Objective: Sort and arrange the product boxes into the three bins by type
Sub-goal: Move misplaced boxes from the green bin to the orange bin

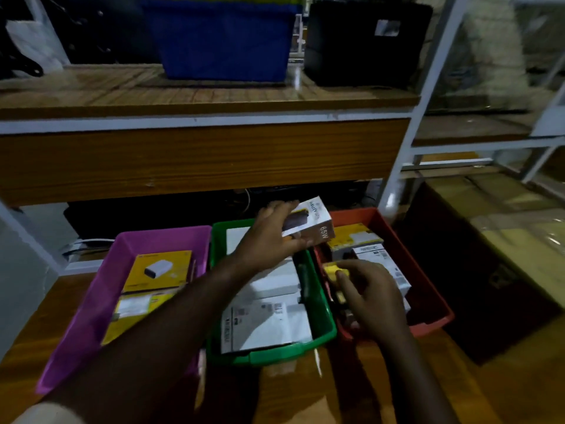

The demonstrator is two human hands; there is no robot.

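Note:
Three bins stand side by side on a wooden surface: a purple bin (101, 289) at left, a green bin (275, 353) in the middle, a red bin (428, 289) at right. My left hand (269, 234) grips a white box marked 65W (315, 223), held above the far edge between the green and red bins. In the red bin's near left corner, my right hand (370, 295) holds a small yellow box (331, 268). Yellow boxes (156, 270) lie in the purple bin, white boxes (266, 322) in the green one, and mixed boxes (382, 258) in the red one.
A wooden shelf (198, 154) overhangs behind the bins, carrying a blue tub (223, 41) and a black container (363, 44). A white metal rack post (406, 160) rises at right. Large wrapped cartons (495, 240) sit right of the red bin.

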